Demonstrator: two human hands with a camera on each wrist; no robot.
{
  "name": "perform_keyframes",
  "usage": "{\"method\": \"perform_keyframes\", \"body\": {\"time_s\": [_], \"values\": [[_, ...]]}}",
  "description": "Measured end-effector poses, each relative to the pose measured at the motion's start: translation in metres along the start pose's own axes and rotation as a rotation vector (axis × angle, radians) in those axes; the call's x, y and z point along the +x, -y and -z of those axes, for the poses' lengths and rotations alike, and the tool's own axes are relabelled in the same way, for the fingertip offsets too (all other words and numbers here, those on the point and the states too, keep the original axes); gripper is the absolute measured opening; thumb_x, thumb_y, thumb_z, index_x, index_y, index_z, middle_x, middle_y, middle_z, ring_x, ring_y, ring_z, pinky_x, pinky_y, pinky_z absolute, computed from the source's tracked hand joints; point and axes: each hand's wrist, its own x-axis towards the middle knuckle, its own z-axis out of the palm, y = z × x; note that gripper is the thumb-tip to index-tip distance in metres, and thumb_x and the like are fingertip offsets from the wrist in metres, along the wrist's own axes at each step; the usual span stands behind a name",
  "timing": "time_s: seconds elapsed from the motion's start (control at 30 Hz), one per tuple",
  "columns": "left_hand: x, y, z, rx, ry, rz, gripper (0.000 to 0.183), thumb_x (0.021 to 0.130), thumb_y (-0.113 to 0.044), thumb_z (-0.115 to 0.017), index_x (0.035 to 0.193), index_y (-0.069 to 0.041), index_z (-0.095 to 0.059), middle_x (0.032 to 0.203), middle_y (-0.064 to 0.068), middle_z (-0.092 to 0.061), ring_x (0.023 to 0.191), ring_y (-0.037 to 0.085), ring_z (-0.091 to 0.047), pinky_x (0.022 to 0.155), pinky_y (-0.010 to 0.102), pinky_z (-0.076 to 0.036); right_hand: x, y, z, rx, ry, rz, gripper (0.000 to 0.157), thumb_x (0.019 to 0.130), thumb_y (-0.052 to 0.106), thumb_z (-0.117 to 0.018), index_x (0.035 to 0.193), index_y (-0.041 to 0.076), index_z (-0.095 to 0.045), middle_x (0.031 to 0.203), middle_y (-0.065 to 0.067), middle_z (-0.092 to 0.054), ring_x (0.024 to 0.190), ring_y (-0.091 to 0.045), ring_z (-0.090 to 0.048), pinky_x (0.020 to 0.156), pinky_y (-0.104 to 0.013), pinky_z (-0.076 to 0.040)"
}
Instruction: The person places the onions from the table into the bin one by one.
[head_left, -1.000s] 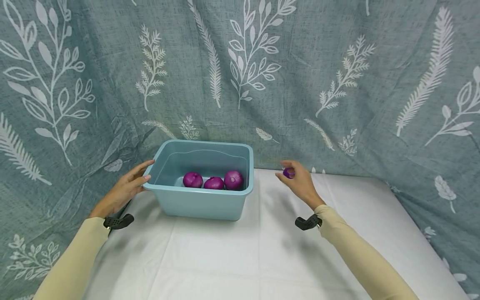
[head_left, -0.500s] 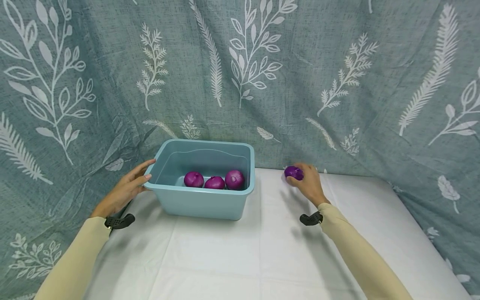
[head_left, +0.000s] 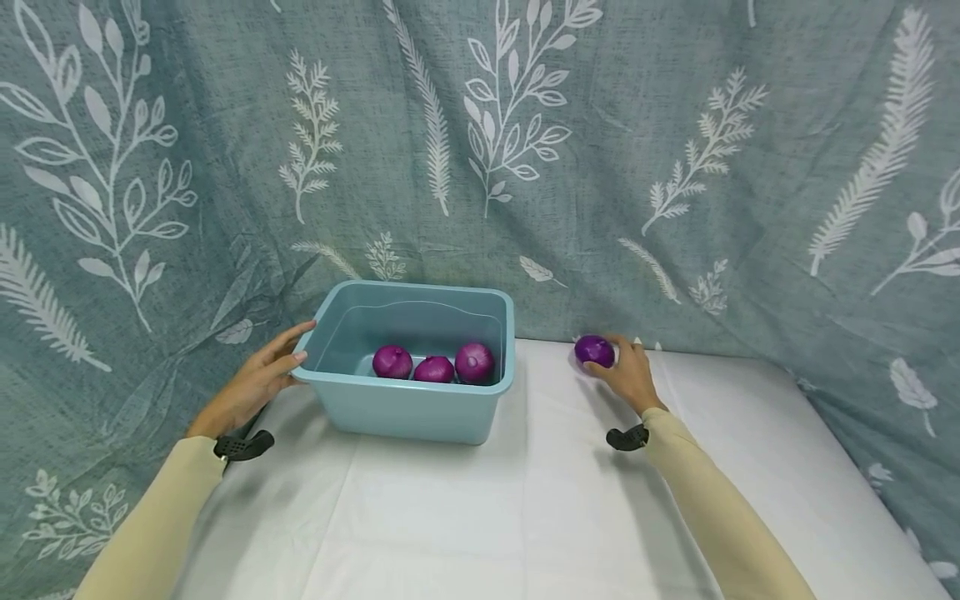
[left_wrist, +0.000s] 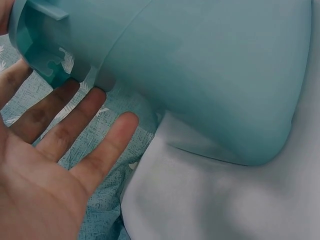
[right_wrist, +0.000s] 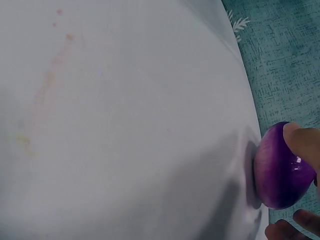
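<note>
A red onion (head_left: pixel 594 351), more violet than the others, rests on the white cloth near the curtain. My right hand (head_left: pixel 628 375) is at its right side, with the thumb across its near side and fingers behind it. In the right wrist view the thumb (right_wrist: pixel 303 142) lies on the glossy onion (right_wrist: pixel 281 167), while other fingertips sit apart below. Several red onions lie in a blue plastic bin (head_left: pixel 408 408). My left hand (head_left: pixel 251 383) touches the bin's left rim with thumb and fingertips; its fingers (left_wrist: pixel 107 152) look fairly straight in the left wrist view.
A white cloth (head_left: pixel 427 517) covers the table. Behind it hangs a grey-green curtain (head_left: pixel 585 167) with white leaf prints, close behind the bin and the violet onion. Black straps (head_left: pixel 243 446) sit on both wrists.
My right hand has shifted right and slightly down, so more of the violet onion shows. The view has drifted slightly. My left hand stays at the bin's rim.
</note>
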Motion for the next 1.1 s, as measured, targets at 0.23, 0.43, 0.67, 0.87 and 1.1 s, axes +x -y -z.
{"method": "perform_keyframes", "body": {"time_s": [0.23, 0.43, 0.67, 0.87, 1.1], "values": [[0.000, -0.001, 0.000, -0.005, 0.001, 0.007, 0.056, 0.114, -0.025, -0.043, 0.165, -0.033, -0.022, 0.172, 0.000, -0.006, 0.153, 0.030, -0.019, 0.108, 0.054, -0.043, 0.005, -0.005, -0.005, -0.009, 0.026, -0.031, 0.085, 0.095, 0.041, -0.076, 0.156, -0.001, -0.034, 0.148, -0.038, -0.034, 0.136, -0.056, -0.036, 0.108, -0.069, -0.036], [0.001, -0.001, 0.000, -0.008, -0.007, 0.022, 0.057, 0.113, -0.026, -0.045, 0.165, -0.033, -0.023, 0.172, 0.000, -0.005, 0.154, 0.031, -0.018, 0.106, 0.047, -0.046, 0.008, -0.004, -0.006, -0.004, 0.029, -0.026, 0.082, 0.096, 0.036, -0.075, 0.154, -0.004, -0.034, 0.150, -0.038, -0.035, 0.138, -0.055, -0.035, 0.111, -0.068, -0.034], [0.001, 0.000, 0.001, -0.019, -0.016, 0.028, 0.058, 0.113, -0.026, -0.046, 0.165, -0.032, -0.023, 0.172, 0.001, -0.005, 0.154, 0.031, -0.018, 0.108, 0.051, -0.044, 0.012, -0.005, -0.011, 0.002, 0.004, -0.005, 0.077, 0.096, 0.031, -0.077, 0.149, -0.008, -0.037, 0.146, -0.034, -0.045, 0.135, -0.052, -0.043, 0.113, -0.062, -0.037], [0.002, -0.002, 0.001, -0.013, -0.010, 0.021, 0.058, 0.113, -0.027, -0.046, 0.166, -0.032, -0.023, 0.172, 0.004, -0.004, 0.154, 0.035, -0.018, 0.109, 0.060, -0.040, 0.012, -0.006, -0.010, -0.010, -0.003, 0.024, 0.081, 0.094, 0.030, -0.079, 0.152, -0.008, -0.037, 0.146, -0.033, -0.046, 0.135, -0.052, -0.044, 0.112, -0.063, -0.037], [0.001, -0.001, 0.001, 0.001, -0.016, 0.029, 0.058, 0.113, -0.028, -0.046, 0.165, -0.034, -0.023, 0.173, 0.004, -0.003, 0.154, 0.035, -0.016, 0.107, 0.052, -0.044, 0.005, -0.003, -0.006, 0.001, -0.014, 0.063, 0.079, 0.091, 0.028, -0.081, 0.149, -0.009, -0.042, 0.142, -0.034, -0.049, 0.132, -0.052, -0.046, 0.110, -0.064, -0.039]]}}
